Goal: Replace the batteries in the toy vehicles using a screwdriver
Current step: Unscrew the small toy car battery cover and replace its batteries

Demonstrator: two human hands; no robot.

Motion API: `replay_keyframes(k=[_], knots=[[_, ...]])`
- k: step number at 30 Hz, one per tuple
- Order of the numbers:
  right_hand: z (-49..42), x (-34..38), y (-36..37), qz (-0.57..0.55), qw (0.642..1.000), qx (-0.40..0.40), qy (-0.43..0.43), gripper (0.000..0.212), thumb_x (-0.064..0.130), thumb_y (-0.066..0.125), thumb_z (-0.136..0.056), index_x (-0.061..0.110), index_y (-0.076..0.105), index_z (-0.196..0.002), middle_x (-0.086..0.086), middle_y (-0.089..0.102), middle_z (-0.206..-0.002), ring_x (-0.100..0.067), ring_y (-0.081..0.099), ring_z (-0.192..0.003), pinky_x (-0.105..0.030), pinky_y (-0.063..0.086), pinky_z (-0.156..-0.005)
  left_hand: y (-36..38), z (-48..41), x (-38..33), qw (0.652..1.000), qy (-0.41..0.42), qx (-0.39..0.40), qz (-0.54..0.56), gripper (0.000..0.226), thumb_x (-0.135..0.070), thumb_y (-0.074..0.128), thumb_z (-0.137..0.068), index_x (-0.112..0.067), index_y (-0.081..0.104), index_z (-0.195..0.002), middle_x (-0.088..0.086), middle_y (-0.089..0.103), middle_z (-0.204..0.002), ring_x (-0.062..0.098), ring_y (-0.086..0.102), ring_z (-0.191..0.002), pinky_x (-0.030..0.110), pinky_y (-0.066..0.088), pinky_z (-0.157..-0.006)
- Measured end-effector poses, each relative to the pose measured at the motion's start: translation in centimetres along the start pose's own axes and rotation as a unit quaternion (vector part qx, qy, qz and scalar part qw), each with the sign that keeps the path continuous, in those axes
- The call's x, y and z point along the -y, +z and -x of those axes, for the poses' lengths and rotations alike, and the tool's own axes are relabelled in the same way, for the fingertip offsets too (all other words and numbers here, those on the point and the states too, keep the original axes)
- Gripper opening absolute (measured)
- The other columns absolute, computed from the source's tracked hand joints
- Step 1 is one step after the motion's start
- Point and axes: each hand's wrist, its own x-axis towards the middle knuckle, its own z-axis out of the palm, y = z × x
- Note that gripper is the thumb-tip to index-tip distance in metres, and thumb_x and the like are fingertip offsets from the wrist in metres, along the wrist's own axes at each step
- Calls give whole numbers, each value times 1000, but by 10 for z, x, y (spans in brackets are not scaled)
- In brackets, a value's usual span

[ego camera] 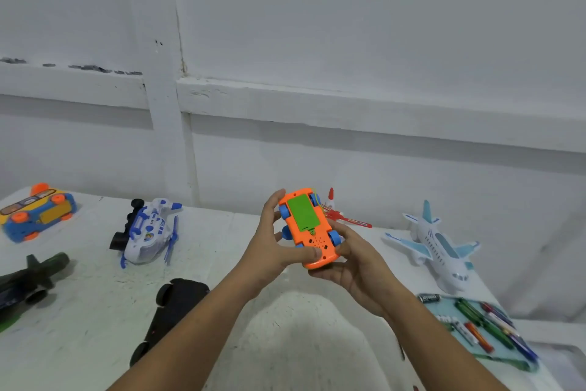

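orange toy car (pixel 312 232) with green battery cover (pixel 302 212), blue wheels (pixel 334 236), white-and-blue airplane (pixel 439 248)

No words or numbers can be read. The dark battery (pixel 429 297) just in front of the white toy plane (pixel 440 248) carries a pale label, but its print is too blurred. Far left of the plane, the yellow and blue toy (pixel 36 211) shows dark marks, which are also unreadable.

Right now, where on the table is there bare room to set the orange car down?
Bare table lies between the white-blue helicopter and the left hand, back to the wall. Crowded: the right side, with the white airplane and battery tray; the black car fills the near left.
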Motion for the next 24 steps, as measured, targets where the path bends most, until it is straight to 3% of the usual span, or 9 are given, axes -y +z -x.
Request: replay_keyframes(k=[1, 5, 9, 12, 14, 16, 18, 21, 24], knots=[[6, -1, -5, -6, 1000, 0, 9, 58, 8, 53, -72, 15, 56, -130, -17, 69, -115, -38, 69, -97, -49, 58, -83, 8, 4, 1, 1000, -2, 5, 8, 101, -6, 87, -67, -47, 25, -135, -13, 38, -137, 20, 49, -125, 37, 54, -94], [26, -3, -27, -9, 998, 29, 56, 49, 11, 50, -78, 15, 56, -127, -20, 67, -119, -44, 65, -102, -49, 57, -86, 34, 19, 15, 999, -4, 31, 11, 105, -7, 85, -67, -42, 19, -140, -26, 41, -129, 2, 53, -111, 17, 55, -80], [42, -7, -45, 105, 990, 25, 87, 37, 6, 36, -92, 14, 63, -117, -14, 72, -107, -34, 68, -91, -50, 56, -89, 54, 34, 39, 999, -21, 40, 9, 121, -13, 91, -61, -42, 10, -146, -20, 37, -138, 8, 52, -120, 16, 54, -82], [49, -11, -52, 199, 974, 16, 106, 42, 17, 44, -78, 17, 65, -114, -12, 72, -104, -24, 65, -84, -45, 55, -84, 69, 44, 54, 999, -22, 28, -8, 131, -10, 92, -59, -43, 1, -148, -19, 25, -143, 10, 40, -129, 9, 51, -77], [52, -14, -57, 233, 965, 17, 117, 50, 22, 44, -68, 19, 65, -113, -13, 71, -105, -22, 64, -86, -44, 54, -81, 75, 49, 65, 999, -16, 27, -27, 139, -20, 97, -49, -51, -1, -143, -22, 19, -144, 8, 38, -130, 11, 51, -83], [55, -15, -60, 269, 955, 21, 123, 42, 23, 45, -70, 22, 66, -106, -7, 70, -98, -16, 62, -83, -37, 53, -73, 79, 53, 75, 998, -6, 21, -59, 141, -37, 98, -38, -57, 0, -138, -23, 18, -145, 3, 36, -131, 18, 48, -94], [57, -13, -62, 305, 943, 31, 131, 36, 22, 46, -76, 20, 67, -105, -2, 65, -92, -12, 57, -78, -28, 49, -67, 83, 57, 82, 998, 9, 11, -68, 135, -35, 99, -39, -55, 7, -136, -24, 25, -143, -2, 38, -130, 17, 49, -93], [57, -15, -70, 340, 927, 56, 150, 50, 25, 48, -70, 12, 67, -114, 0, 60, -85, -11, 51, -76, -24, 45, -63, 94, 66, 89, 996, 48, -30, -71, 112, -26, 97, -49, -49, 23, -130, -26, 35, -132, -11, 43, -121, 7, 46, -82], [55, -17, -78, 350, 918, 79, 167, 36, 17, 53, -85, 14, 66, -118, 0, 61, -87, -12, 52, -78, -25, 45, -65, 101, 73, 101, 992, 82, -78, -60, 102, -38, 90, -52, -46, 28, -133, -22, 43, -130, 4, 48, -123, 18, 51, -86]])
